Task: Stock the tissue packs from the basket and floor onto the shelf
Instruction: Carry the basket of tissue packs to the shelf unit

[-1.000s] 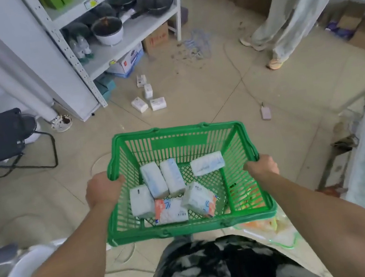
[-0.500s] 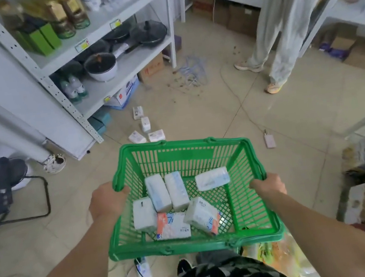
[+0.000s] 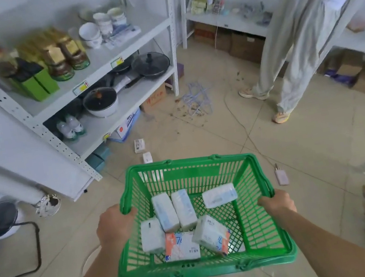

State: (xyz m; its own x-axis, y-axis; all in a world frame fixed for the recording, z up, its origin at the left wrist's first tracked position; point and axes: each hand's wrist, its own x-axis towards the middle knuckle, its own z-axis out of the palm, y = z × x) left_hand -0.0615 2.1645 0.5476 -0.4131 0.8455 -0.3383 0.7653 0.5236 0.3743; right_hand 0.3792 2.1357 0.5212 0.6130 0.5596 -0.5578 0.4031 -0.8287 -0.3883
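You stand facing the white shelf (image 3: 104, 62) with the green basket (image 3: 205, 269) carried level in front of you, your left hand (image 3: 115, 226) clenched round its left rim and your right hand (image 3: 277, 202) clenched round the right rim. Six tissue packs (image 3: 177, 224) lie loose on the basket's mesh floor: two side by side in the middle, one apart toward the far right, three crowded along the near edge. Two more floor packs (image 3: 140, 145) lie on the tiles just beyond the basket, near the foot of the shelf, one nearer you than the other; the basket's far wall may hide others. The shelf holds jars (image 3: 65, 58), green boxes (image 3: 35, 85), bowls (image 3: 95, 30) and, lower down, pans (image 3: 150, 63) and a pot (image 3: 100, 103). A second person in pale trousers (image 3: 287, 56) stands at right.

This reads as the carrying step, with no pack on the shelf yet as far as can be seen. The next move calls for freeing one hand: either set the basket down by the shelf or hold it one-handed, then pick a bare stretch of shelf board. The gap between boxes and bowls looks likeliest. Mind the packs on the floor underfoot.
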